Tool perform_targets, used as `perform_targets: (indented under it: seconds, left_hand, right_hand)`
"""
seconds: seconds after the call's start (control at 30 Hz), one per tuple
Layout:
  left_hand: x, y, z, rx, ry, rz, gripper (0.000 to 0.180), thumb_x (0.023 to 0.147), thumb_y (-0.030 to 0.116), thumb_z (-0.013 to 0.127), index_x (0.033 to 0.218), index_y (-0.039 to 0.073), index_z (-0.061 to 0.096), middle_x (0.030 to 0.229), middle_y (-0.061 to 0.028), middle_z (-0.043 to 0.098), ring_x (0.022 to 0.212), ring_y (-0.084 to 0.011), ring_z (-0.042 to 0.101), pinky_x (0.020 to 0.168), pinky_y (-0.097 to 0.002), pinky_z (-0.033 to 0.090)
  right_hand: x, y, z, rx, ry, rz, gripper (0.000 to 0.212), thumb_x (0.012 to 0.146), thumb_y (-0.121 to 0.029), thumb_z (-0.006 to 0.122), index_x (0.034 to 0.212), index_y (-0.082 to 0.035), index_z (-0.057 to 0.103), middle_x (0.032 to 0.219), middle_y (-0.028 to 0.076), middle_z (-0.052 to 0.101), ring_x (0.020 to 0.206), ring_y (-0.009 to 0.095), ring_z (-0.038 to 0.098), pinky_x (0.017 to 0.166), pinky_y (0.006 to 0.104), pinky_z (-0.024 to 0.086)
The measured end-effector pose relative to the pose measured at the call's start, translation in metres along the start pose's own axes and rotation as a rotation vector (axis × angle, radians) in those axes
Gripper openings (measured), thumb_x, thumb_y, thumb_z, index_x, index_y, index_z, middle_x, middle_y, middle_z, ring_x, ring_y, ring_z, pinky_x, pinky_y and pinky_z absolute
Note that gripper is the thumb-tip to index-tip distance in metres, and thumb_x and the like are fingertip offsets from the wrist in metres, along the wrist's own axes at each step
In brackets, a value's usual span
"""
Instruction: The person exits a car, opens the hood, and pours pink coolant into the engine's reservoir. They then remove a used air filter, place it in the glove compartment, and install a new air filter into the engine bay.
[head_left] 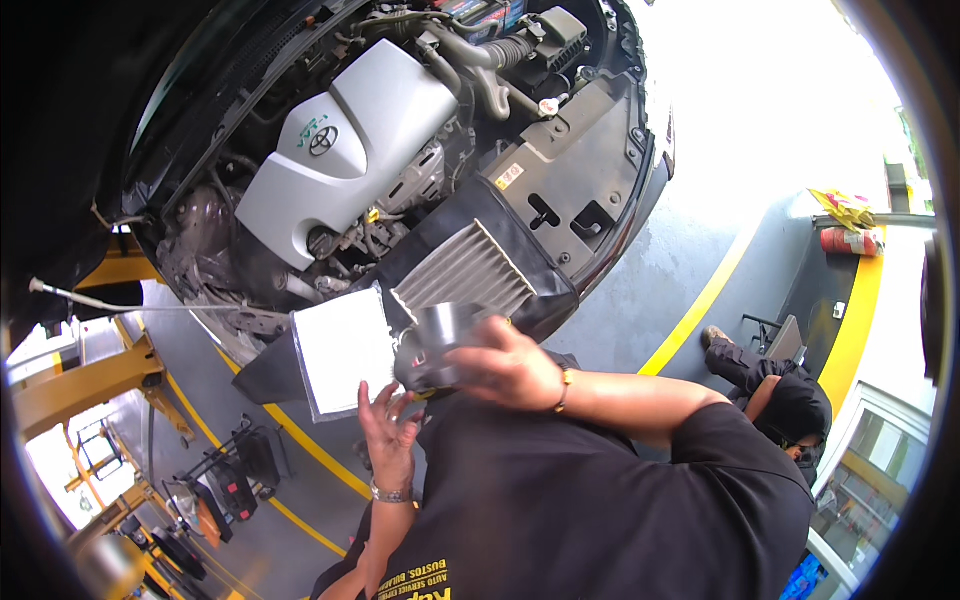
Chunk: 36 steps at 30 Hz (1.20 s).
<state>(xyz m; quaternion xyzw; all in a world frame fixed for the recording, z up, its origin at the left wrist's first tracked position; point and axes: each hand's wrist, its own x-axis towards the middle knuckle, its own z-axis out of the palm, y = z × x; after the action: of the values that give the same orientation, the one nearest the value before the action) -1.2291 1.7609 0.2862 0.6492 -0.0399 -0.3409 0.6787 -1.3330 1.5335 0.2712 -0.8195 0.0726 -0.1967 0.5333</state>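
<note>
My right hand [515,370] grips a dark grey, rounded device [440,335], smeared by motion, so its kind cannot be made out. Just below it, my left hand [388,440] is raised with its fingers apart, by the lower edge of a flat white rectangular pack [345,350]. Whether those fingertips touch the pack or the device is unclear. Beyond the device lies a greyish pleated air filter [465,270] on a black fender cover [550,285] draped over the car's front edge.
Ahead is an open engine bay with a silver engine cover [350,150] and a black radiator panel [575,165]. A person in dark clothes [790,405] sits at the right. Yellow lift parts [90,385] and a wheeled cart [235,480] stand at the left.
</note>
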Motion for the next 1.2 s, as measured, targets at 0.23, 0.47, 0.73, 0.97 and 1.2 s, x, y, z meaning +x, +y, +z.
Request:
perform_targets:
  seconds: [0.23,0.47,0.73,0.97,1.2]
  left_hand:
    - [0.010,-0.004,-0.004,-0.490,0.185,0.137,0.082,0.081,0.045,0.075,0.144,0.009,0.038,0.129,-0.0102,0.056,0.114,-0.0246,0.059,0.096,-0.0431,0.051]
    - [-0.034,-0.049,-0.114,-0.738,0.387,0.035,0.072,0.078,0.070,0.066,0.124,0.015,0.059,0.111,-0.0112,0.068,0.090,-0.0284,0.068,0.084,-0.0535,0.056]
    - [-0.048,-0.070,-0.139,-0.999,0.224,-0.111,0.070,0.091,0.066,0.044,0.090,0.000,0.068,0.108,-0.0194,0.068,0.096,-0.0358,0.067,0.084,-0.0505,0.056]
    - [-0.033,-0.103,-0.133,-0.700,0.246,-0.116,0.049,0.089,0.042,0.049,0.099,-0.004,0.063,0.102,-0.0205,0.067,0.099,-0.0329,0.067,0.088,-0.0476,0.057]
    - [0.025,-0.143,-0.152,-0.508,-0.171,-0.483,0.065,0.090,0.035,0.057,0.142,0.000,0.041,0.099,-0.0184,0.068,0.085,-0.0259,0.071,0.081,-0.0408,0.060]
  right_hand:
    - [0.043,-0.021,0.026,0.193,-0.300,-0.269,0.058,0.078,-0.012,0.076,0.132,-0.007,0.057,0.113,0.016,0.064,0.094,0.033,0.067,0.084,0.0399,0.055]
    - [0.024,0.159,0.009,-0.597,0.090,0.642,0.072,0.083,-0.033,0.076,0.140,-0.005,0.043,0.132,0.023,0.049,0.119,0.041,0.054,0.099,0.0455,0.048]
    - [0.029,0.233,-0.038,-0.575,0.077,0.769,0.023,0.086,-0.023,0.066,0.098,-0.003,0.067,0.096,0.018,0.072,0.092,0.035,0.069,0.082,0.0426,0.054]
    - [0.029,0.245,-0.099,-0.478,0.060,0.626,0.021,0.092,-0.018,0.065,0.103,0.000,0.063,0.094,0.015,0.071,0.088,0.027,0.069,0.079,0.0363,0.053]
    - [-0.004,0.252,-0.085,-0.256,0.171,0.704,0.018,0.095,-0.018,0.062,0.103,-0.002,0.064,0.084,0.008,0.067,0.079,0.019,0.063,0.072,0.0324,0.050]
